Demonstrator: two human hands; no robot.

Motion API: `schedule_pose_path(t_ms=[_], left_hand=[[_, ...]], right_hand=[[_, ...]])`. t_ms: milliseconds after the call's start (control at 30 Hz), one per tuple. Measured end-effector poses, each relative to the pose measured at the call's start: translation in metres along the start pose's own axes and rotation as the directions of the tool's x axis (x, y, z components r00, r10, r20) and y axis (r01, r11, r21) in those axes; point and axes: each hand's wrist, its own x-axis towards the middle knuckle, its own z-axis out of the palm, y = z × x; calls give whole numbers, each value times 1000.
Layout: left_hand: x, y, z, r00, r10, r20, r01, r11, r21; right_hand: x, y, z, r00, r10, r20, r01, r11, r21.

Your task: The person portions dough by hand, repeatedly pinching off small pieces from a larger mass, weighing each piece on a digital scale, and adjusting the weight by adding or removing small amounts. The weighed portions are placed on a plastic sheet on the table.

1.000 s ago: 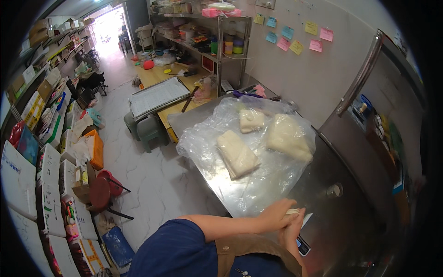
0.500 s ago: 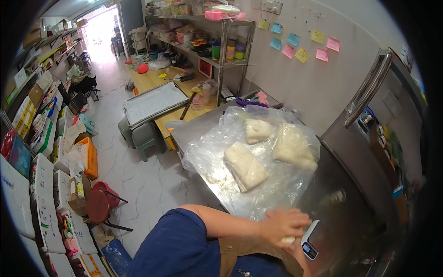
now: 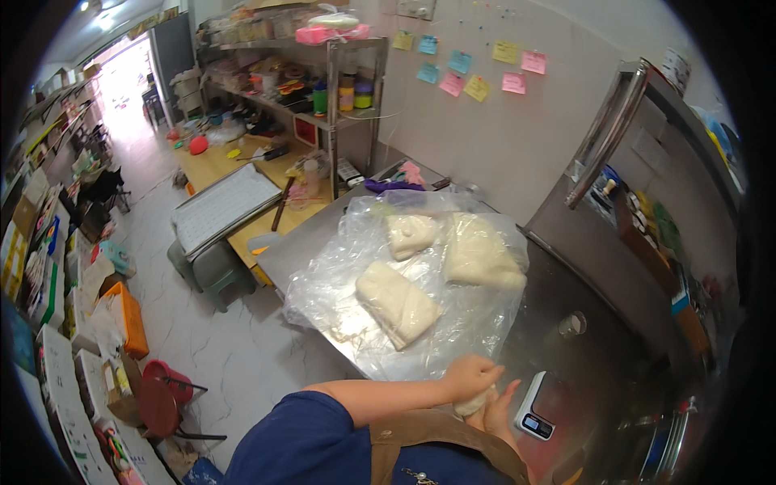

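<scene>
Dough lump (image 3: pixel 475 402) is sitting between the hands: left hand (image 3: pixel 471 378) bunched up on top, fingers curled, can't tell from here if they're really gripping it, right hand (image 3: pixel 499 410) open underneath with the thumb out. Half a second ago that left hand was spread flat with its fingers stretched out. Digital scale (image 3: pixel 535 406) just to the right shows whole now; the hands overlapped it before. Decent elbow room beyond it, steel table (image 3: pixel 614 356) up to the clear cup (image 3: pixel 572 325). Left's tighter: plastic sheet (image 3: pixel 477 327) with three dough slabs (image 3: pixel 398 305) reaches the table edge, then marble-look floor (image 3: pixel 267 339).
</scene>
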Motion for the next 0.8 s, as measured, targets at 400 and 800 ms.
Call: schedule_pose_path(t_ms=[400,800], left_hand=[[17,-21,9,984,168,65,-167,986,-16],[7,17,2,941,-166,294,250,928,-277]], right_hand=[[7,-4,-18,996,69,-57,-82,959,-270],[2,6,-13,995,-5,-100,-44,876,-480]])
